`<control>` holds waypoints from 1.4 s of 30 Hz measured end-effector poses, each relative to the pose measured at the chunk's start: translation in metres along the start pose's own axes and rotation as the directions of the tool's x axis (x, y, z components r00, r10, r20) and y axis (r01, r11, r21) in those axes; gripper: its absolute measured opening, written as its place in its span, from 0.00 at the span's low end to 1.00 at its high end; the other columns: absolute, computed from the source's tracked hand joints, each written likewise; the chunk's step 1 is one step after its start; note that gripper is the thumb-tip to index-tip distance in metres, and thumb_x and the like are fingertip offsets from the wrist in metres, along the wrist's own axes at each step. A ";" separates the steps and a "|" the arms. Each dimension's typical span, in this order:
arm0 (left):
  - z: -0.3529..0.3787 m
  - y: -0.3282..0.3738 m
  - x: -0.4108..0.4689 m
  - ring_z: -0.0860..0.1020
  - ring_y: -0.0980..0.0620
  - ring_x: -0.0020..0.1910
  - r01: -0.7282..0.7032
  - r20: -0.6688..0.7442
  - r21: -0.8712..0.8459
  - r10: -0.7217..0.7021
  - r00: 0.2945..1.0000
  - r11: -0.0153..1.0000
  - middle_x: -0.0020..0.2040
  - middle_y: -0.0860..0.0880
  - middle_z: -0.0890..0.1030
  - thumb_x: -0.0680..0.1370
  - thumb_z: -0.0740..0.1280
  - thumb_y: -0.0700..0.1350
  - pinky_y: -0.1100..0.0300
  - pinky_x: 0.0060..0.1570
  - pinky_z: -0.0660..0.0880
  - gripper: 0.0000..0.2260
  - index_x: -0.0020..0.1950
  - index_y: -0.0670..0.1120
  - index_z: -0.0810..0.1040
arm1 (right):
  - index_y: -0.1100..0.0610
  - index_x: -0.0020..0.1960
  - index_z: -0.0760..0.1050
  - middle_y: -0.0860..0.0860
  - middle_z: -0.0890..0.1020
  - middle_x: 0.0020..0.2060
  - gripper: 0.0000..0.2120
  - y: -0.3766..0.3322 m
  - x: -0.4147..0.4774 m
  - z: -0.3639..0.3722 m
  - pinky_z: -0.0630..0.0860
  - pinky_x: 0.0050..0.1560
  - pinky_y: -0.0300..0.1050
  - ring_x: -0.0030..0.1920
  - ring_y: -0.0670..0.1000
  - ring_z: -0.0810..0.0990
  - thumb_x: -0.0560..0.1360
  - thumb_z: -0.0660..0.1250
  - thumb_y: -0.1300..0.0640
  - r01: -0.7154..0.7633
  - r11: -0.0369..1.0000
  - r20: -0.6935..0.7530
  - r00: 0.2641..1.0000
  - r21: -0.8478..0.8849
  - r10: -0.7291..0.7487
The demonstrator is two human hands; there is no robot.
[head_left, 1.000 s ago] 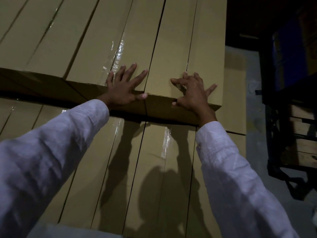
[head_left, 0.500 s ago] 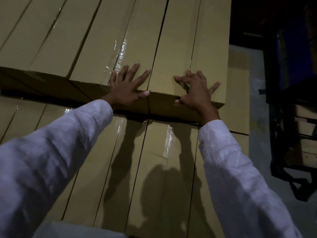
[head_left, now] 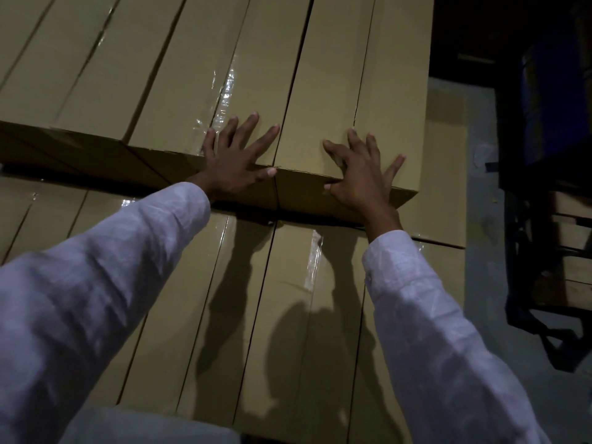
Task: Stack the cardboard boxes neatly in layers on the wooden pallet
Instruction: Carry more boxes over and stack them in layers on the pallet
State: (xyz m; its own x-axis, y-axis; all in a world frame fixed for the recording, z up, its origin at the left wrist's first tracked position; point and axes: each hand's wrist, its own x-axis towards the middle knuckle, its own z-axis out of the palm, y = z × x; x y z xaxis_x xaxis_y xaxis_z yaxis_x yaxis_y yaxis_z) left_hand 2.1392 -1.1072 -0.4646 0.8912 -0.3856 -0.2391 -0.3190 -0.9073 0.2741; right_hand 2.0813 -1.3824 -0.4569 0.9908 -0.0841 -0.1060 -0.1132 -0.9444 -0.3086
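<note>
The lower layer of cardboard boxes (head_left: 198, 331) fills the view from 9 o'clock round through 6 to about 4 o'clock. They are long tan cartons laid side by side with their seams running toward 12. On top of them sits the upper layer (head_left: 144, 59), taking up everything from 9 through 12 to 1 o'clock. Its near faces form a dark step across the middle. At 3 o'clock the lower layer shows past the end of the upper one.

Two white sleeves come in from the bottom corners, the left sleeve (head_left: 96, 299) from 7 o'clock and the right sleeve (head_left: 432, 331) from 5 o'clock. They throw shadows on the cartons beneath. Grey floor (head_left: 480, 315) runs up the 3 o'clock side. Beyond it stands a dark frame (head_left: 525, 315) with wooden slats (head_left: 573, 225) behind it, too dim to make out further.

The end box (head_left: 390, 91) is the last carton of the upper layer toward 2 o'clock. The right hand (head_left: 362, 174) lies on its near top edge, released and grasping nothing. Its fingers are spread on the top and its thumb is down on the near face. The left hand (head_left: 235, 161) rests the same way on the neighbouring box (head_left: 256, 59) just toward 9 o'clock. It is flat and splayed, with the thumb along the front edge.

A strip of clear tape (head_left: 226, 91) glints at 12 o'clock of the left hand. Another tape strip (head_left: 312, 261) lies on the lower layer between the wrists.
</note>
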 end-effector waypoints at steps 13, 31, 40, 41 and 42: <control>-0.003 0.013 0.004 0.31 0.40 0.84 0.054 0.088 0.123 -0.065 0.994 0.991 0.85 0.50 0.30 0.85 0.51 0.69 0.26 0.77 0.35 0.36 0.85 0.63 0.33 | 0.38 0.85 0.59 0.56 0.56 0.84 0.42 -0.002 -0.013 -0.018 0.40 0.80 0.76 0.85 0.62 0.50 0.77 0.76 0.45 0.050 0.995 0.118 0.991 0.087 -0.060; 0.020 0.079 -0.131 0.82 0.52 0.54 0.205 -0.086 -0.738 -0.391 0.916 0.643 0.56 0.48 0.84 0.83 0.70 0.41 0.55 0.56 0.80 0.22 0.77 0.52 0.76 | 0.45 0.84 0.64 0.56 0.58 0.84 0.36 0.024 -0.145 -0.005 0.60 0.81 0.57 0.82 0.60 0.55 0.79 0.75 0.54 -0.207 0.766 0.029 0.971 0.609 0.239; -0.001 0.103 -0.070 0.77 0.53 0.49 0.262 0.032 -0.847 -0.448 0.894 0.463 0.67 0.49 0.79 0.85 0.63 0.36 0.46 0.53 0.82 0.25 0.82 0.50 0.70 | 0.44 0.87 0.51 0.53 0.51 0.87 0.46 0.067 -0.095 -0.015 0.61 0.82 0.57 0.85 0.61 0.53 0.80 0.75 0.55 -0.276 0.670 0.010 0.928 0.689 0.373; 0.000 0.103 -0.068 0.77 0.53 0.51 0.269 0.039 -0.842 -0.445 0.895 0.467 0.69 0.49 0.78 0.85 0.63 0.37 0.45 0.54 0.82 0.26 0.83 0.50 0.69 | 0.44 0.87 0.51 0.52 0.53 0.86 0.46 0.072 -0.094 -0.013 0.62 0.82 0.59 0.85 0.59 0.56 0.80 0.75 0.55 -0.263 0.663 0.016 0.935 0.701 0.354; 0.002 0.104 -0.068 0.77 0.52 0.53 0.275 0.049 -0.841 -0.441 0.896 0.466 0.69 0.49 0.77 0.85 0.63 0.37 0.45 0.54 0.82 0.26 0.83 0.50 0.68 | 0.44 0.87 0.52 0.50 0.56 0.86 0.45 0.076 -0.094 -0.012 0.64 0.81 0.59 0.84 0.58 0.58 0.80 0.76 0.55 -0.251 0.650 0.026 0.942 0.717 0.335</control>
State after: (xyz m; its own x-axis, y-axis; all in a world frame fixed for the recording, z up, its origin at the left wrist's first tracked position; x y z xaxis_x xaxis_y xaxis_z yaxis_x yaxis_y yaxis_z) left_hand 2.0451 -1.1760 -0.4216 0.9235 0.0462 -0.3807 0.3678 -0.3880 0.8451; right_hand 1.9806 -1.4498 -0.4589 0.8933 -0.3874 -0.2278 -0.3754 -0.3646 -0.8521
